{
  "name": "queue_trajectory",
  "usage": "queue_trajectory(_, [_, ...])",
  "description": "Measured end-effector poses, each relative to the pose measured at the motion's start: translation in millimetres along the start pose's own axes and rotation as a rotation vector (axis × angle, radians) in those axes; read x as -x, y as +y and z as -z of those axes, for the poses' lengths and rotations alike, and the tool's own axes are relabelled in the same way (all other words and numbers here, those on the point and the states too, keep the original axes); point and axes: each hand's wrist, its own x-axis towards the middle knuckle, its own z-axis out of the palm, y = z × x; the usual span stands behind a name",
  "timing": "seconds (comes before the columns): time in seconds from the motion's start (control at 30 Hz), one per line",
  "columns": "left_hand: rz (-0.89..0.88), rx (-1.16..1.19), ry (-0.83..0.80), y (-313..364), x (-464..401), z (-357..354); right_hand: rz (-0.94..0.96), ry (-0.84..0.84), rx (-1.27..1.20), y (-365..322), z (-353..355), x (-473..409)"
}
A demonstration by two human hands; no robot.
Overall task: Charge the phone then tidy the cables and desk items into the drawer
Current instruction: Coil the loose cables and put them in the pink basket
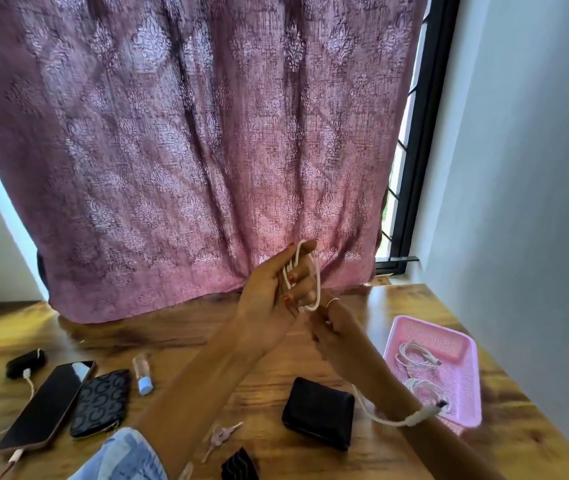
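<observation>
phone (46, 407): lower left of the frame, flat on the table (189, 344), long axis running from lower left to upper right; we see a cable plugged into its near end, so we judge charging is set up.
patterned case (101, 402): touching the phone's right edge, same slant.
small bottle (143, 375): just right of the case, blue cap toward us.
left hand (269, 306): centre of the frame, raised above the table, fingers half curled with the white cable (314, 282) looped around them.
right hand (336, 336): just right of and below the left, touching the loops, fingers pinched on the cable's loose run; the tail drapes over our right forearm.
black wallet (317, 412): lower centre, below both hands.
pink tray (463, 341): right of the frame, nearest our right hand, long axis running away from us; two coiled white cables lie inside.
next move: we judge the finished coil goes rightward and down into the tray.
</observation>
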Motion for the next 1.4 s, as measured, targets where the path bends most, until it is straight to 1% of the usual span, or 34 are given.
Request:
queue_trajectory(0.1, [-0.100, -0.151, 0.091, 4.2, -4.6, 1.5, -0.081, -0.147, 0.015, -6.0, -2.8, 13.2])
queue_trajectory(0.17, [-0.165, -0.348, 0.165, 5.7, -5.8, 2.1, -0.093, -0.241, 0.002, -14.4, -1.9, 19.1])
queue_trajectory(0.27, [-0.236, -0.715, 0.203, 3.2, -5.2, 2.0, -0.094, -0.313, -0.055, -27.8, -0.4, 21.7])
queue_trajectory(0.3, [-0.262, -0.824, 0.193, 1.4, -4.9, 2.0, -0.123, -0.322, -0.102, -31.1, -0.2, 21.2])
queue_trajectory(0.4, [-0.371, -1.123, 0.079, -5.6, -4.4, 7.0, -0.320, -0.325, -0.289, -39.7, 6.5, 21.3])
queue_trajectory(0.47, [-0.390, -1.340, 0.038, -7.8, -3.2, 11.1, -0.387, -0.326, -0.368, -45.2, 13.9, 24.3])
queue_trajectory(0.53, [-0.351, -1.443, 0.036, -9.6, -2.8, 15.7, -0.396, -0.313, -0.418, -49.0, 19.3, 27.5])
queue_trajectory(0.63, [-0.307, -1.536, 0.026, -13.8, -3.3, 18.1, -0.416, -0.275, -0.400, -50.9, 21.7, 26.6])
queue_trajectory(0.73, [-0.276, -1.572, 0.011, -14.4, -3.1, 18.1, -0.442, -0.265, -0.384, -51.9, 23.8, 25.1])
queue_trajectory(0.83, [-0.280, -1.561, -0.036, -11.4, -1.6, 20.1, -0.365, -0.223, -0.344, -52.1, 32.9, 27.0])
queue_trajectory(0.9, [-0.264, -1.518, -0.037, -9.2, 1.0, 22.4, -0.334, -0.184, -0.344, -51.6, 39.0, 26.7])
queue_trajectory(1.0, [-0.180, -1.432, -0.053, -8.9, 4.6, 26.3, -0.304, -0.127, -0.423, -50.6, 47.5, 22.1])
queue_trajectory(1.1, [-0.156, -1.385, -0.061, -8.5, 7.2, 24.3, -0.272, -0.090, -0.474, -53.3, 52.5, 18.1])
queue_trajectory(1.23, [-0.113, -1.277, -0.127, -8.6, 11.3, 13.2, -0.259, -0.031, -0.501, -53.8, 52.1, 12.8])
queue_trajectory(1.33, [-0.046, -1.230, -0.175, -9.4, 10.5, 12.2, -0.220, 0.012, -0.424, -52.2, 50.2, 10.3])
queue_trajectory(1.4, [0.000, -1.183, -0.155, -8.0, 9.6, 13.0, -0.169, 0.040, -0.346, -51.8, 49.6, 9.0])
